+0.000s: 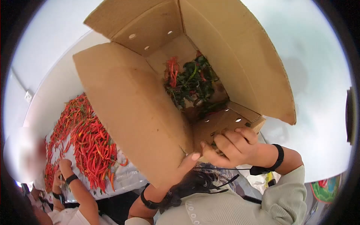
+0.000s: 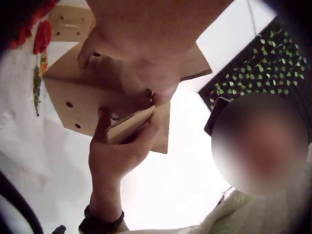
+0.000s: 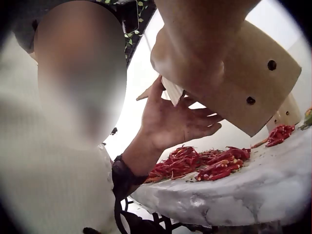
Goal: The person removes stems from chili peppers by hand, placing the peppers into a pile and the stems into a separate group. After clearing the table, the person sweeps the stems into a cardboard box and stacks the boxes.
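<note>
A tall cardboard box (image 1: 131,108) is tilted toward the camera, its flaps spread. Inside it lie dark green leafy scraps (image 1: 200,80) and a few red chilies (image 1: 172,71). My left hand (image 1: 180,168) holds the near rim, thumb on the inner face; in the right wrist view the left hand (image 3: 170,124) has its fingers spread along the outside. My right hand (image 1: 240,148) grips the rim beside it, fingers curled over into the box. Seen from the left wrist, the right hand (image 2: 114,156) clasps a cardboard edge. A small dark greenish bit beneath its fingers is unclear.
Heaps of red chilies (image 1: 93,150) lie on a plastic-covered table (image 1: 129,170) at the left. Another person's arm (image 1: 80,191) reaches in there. A socket (image 1: 28,96) is on the left wall. Another holed cardboard piece (image 2: 70,24) stands beyond the box.
</note>
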`<action>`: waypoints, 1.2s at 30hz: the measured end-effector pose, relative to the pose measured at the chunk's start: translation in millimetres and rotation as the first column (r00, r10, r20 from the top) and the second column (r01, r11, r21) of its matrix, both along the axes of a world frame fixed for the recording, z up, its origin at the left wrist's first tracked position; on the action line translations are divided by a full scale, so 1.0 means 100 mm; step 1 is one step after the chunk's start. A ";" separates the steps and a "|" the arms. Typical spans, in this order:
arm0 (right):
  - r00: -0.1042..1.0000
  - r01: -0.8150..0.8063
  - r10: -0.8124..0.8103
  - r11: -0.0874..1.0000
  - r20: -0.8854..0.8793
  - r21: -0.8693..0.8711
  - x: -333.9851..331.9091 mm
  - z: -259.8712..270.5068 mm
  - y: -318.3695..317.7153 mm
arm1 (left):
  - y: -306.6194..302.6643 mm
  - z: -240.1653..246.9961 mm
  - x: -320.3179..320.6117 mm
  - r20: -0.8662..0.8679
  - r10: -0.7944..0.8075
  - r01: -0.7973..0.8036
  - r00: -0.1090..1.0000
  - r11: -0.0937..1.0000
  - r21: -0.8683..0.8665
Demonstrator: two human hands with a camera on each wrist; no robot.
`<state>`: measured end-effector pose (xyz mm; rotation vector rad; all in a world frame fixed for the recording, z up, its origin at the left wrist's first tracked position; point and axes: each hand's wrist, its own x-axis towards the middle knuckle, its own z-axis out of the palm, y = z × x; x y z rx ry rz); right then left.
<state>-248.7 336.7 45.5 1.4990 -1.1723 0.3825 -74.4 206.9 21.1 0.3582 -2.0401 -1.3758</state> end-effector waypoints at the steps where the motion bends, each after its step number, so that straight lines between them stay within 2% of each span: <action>1: 0.999 -0.031 0.031 0.999 -0.018 -0.011 0.03 0.01 -0.06 | -0.01 -0.03 0.04 -0.013 -0.007 0.008 1.000 0.999 0.049; 4: 0.993 -0.117 0.116 0.991 -0.023 -0.058 0.13 0.07 -0.24 | -0.03 -0.20 0.17 -0.054 0.006 0.009 0.999 0.962 0.274; 8: 0.972 -0.233 0.231 0.969 -0.032 -0.085 0.30 0.07 -0.51 | -0.08 -0.42 0.39 -0.087 0.089 -0.043 0.992 0.901 0.433; 10: 0.951 -0.307 0.302 0.948 -0.062 -0.080 0.36 0.09 -0.64 | -0.09 -0.46 0.52 -0.087 0.127 -0.074 0.988 0.888 0.454; 16: 0.906 -0.404 0.377 0.906 -0.193 -0.126 0.47 0.16 -0.86 | -0.12 -0.44 0.85 -0.108 0.202 -0.127 0.973 0.869 0.478; 20: 0.903 -0.389 0.361 0.917 -0.233 -0.089 0.50 0.24 -0.86 | -0.17 -0.49 0.85 -0.150 0.236 -0.128 0.960 0.847 0.515; 25: 0.913 -0.373 0.337 0.917 -0.230 -0.138 0.46 0.17 -0.89 | -0.23 -0.75 0.68 -0.160 0.167 -0.052 0.973 0.832 0.553; 29: 0.904 -0.351 0.316 0.933 -0.288 -0.079 0.43 0.18 -0.92 | -0.27 -0.88 0.62 -0.182 0.165 -0.044 0.969 0.844 0.535; 32: 0.910 -0.356 0.339 0.934 -0.237 -0.032 0.45 0.26 -0.94 | -0.28 -0.69 0.61 -0.179 0.269 -0.167 0.946 0.882 0.440; 33: 0.913 -0.367 0.354 0.930 -0.202 -0.028 0.45 0.25 -0.98 | -0.24 -0.48 0.54 -0.176 0.319 -0.232 0.931 0.892 0.388; 36: 0.914 -0.388 0.385 0.922 -0.125 0.005 0.43 0.24 -1.05 | -0.24 -0.21 0.42 -0.224 0.387 -0.201 0.894 0.796 0.571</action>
